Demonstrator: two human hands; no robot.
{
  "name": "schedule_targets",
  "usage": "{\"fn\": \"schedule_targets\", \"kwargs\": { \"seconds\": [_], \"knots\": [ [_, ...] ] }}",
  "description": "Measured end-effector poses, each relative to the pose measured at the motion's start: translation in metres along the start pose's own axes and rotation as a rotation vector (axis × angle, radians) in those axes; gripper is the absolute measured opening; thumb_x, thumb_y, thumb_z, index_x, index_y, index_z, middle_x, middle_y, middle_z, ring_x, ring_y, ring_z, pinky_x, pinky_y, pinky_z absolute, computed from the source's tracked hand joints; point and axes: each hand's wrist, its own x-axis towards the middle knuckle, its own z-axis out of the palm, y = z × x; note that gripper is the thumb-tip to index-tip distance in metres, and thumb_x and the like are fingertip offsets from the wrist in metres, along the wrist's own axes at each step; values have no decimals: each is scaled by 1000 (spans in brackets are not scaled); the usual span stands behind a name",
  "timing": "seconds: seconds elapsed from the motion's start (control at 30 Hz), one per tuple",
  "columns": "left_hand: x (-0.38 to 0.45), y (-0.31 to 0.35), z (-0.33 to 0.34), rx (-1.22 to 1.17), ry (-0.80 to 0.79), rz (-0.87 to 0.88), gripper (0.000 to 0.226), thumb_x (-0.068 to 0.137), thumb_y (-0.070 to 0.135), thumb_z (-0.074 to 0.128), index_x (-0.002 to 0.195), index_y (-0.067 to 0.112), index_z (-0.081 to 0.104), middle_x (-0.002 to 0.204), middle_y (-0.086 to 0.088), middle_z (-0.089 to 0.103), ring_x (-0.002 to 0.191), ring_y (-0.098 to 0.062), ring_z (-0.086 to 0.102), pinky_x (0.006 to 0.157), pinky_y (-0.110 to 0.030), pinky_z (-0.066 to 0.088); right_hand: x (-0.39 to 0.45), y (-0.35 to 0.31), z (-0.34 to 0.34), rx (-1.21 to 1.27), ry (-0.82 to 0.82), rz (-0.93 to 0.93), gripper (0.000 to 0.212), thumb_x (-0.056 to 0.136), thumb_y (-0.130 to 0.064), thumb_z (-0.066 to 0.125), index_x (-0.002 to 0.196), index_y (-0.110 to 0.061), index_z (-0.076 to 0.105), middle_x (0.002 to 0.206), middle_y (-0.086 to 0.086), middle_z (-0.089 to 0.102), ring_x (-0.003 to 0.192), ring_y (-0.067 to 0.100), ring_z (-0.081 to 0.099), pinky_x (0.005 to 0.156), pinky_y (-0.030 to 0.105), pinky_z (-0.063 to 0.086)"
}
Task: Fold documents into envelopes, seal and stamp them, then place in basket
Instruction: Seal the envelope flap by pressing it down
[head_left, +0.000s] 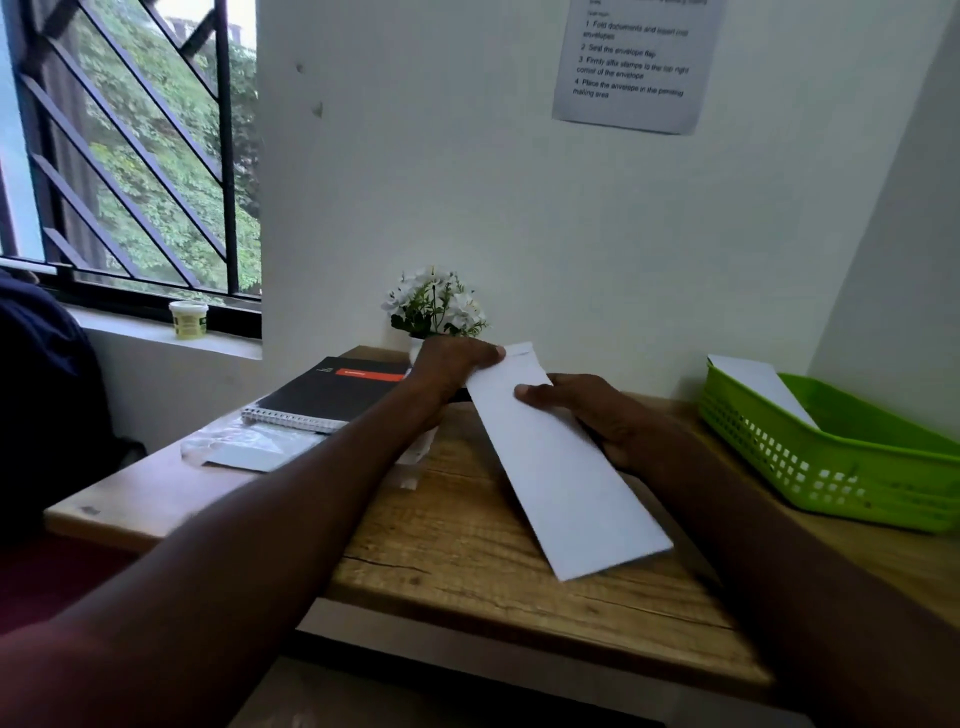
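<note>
A long white envelope (561, 467) is held tilted above the wooden table (467, 545), its far end up near the wall. My left hand (452, 364) pinches the envelope's far top edge. My right hand (597, 410) grips its right side, thumb lying on the front face. A green plastic basket (831, 467) stands at the table's right end, and another white envelope (763, 387) leans inside it.
A black spiral notebook (332, 392) lies at the back left, with a clear plastic packet of white paper (249, 452) in front of it. A small pot of white flowers (434, 306) stands against the wall. A printed instruction sheet (634, 62) hangs above.
</note>
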Motion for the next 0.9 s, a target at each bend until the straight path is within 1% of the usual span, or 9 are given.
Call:
{"fn": "schedule_targets", "kwargs": {
  "seconds": [0.2, 0.27, 0.33, 0.43, 0.5, 0.63, 0.7, 0.8, 0.9],
  "knots": [
    [2, -1, -20, -22, 241, 181, 15, 88, 14, 79, 75, 20, 74, 82, 1, 73, 84, -20, 67, 81, -40, 58, -37, -26, -13, -233, -115, 82, 40, 87, -12, 78, 125, -8, 68, 113, 16, 76, 103, 34, 74, 86, 45, 61],
    [-4, 6, -19, -65, 235, 195, 10, 91, 14, 77, 81, 16, 74, 83, 2, 72, 85, -21, 66, 80, -46, 59, -50, -37, -20, -383, -42, 38, 37, 84, -11, 82, 120, -9, 73, 109, 14, 78, 100, 31, 75, 91, 46, 60],
    [-13, 17, -16, -74, 209, 235, 1, 92, 11, 75, 93, 11, 75, 85, 1, 72, 82, -18, 66, 83, -47, 58, -64, -54, -27, -573, 95, -81, 27, 80, -11, 84, 107, -12, 78, 102, 15, 79, 87, 23, 76, 86, 39, 62],
    [-24, 28, -19, 78, 215, 380, 10, 88, 6, 77, 97, 9, 74, 93, -7, 74, 87, -20, 68, 86, -41, 58, -84, -73, -35, -864, 256, -323, 23, 77, -11, 86, 97, -19, 79, 94, 14, 78, 79, 17, 70, 80, 38, 60],
    [-36, 26, -26, 220, 208, 452, 12, 83, 7, 80, 86, 15, 73, 90, -6, 74, 86, -21, 70, 82, -38, 59, -99, -73, -35, -987, 324, -425, 29, 76, -13, 84, 101, -27, 78, 90, 3, 77, 84, 17, 71, 80, 32, 56],
    [-78, 15, -49, 611, 245, 570, 20, 75, 14, 87, 82, 8, 70, 86, -3, 69, 78, -17, 64, 68, -20, 44, -132, -40, -17, -1040, 388, -545, 32, 76, -8, 71, 95, -33, 76, 91, -12, 75, 79, 12, 72, 80, 33, 57],
    [-103, 12, -65, 805, 190, 626, 19, 74, 16, 87, 84, 10, 73, 91, -2, 65, 79, -19, 63, 67, -28, 42, -147, -19, -7, -1020, 359, -570, 28, 76, -14, 67, 91, -36, 74, 89, -15, 73, 77, 9, 70, 77, 36, 58],
    [-139, 11, -82, 979, -14, 659, 17, 75, 10, 81, 84, 24, 77, 93, 5, 64, 79, -11, 61, 65, -27, 44, -167, 2, 2, -1107, 231, -547, 31, 68, -42, 60, 96, -38, 73, 102, -16, 71, 90, 10, 67, 81, 41, 57],
    [-158, 14, -87, 1135, -208, 583, 35, 70, 0, 74, 88, 28, 79, 93, 7, 64, 83, -18, 64, 69, -31, 46, -178, 8, 5, -1326, -20, -304, 52, 69, -54, 57, 120, -44, 67, 142, -11, 52, 131, 15, 46, 110, 43, 41]
  ]
}}
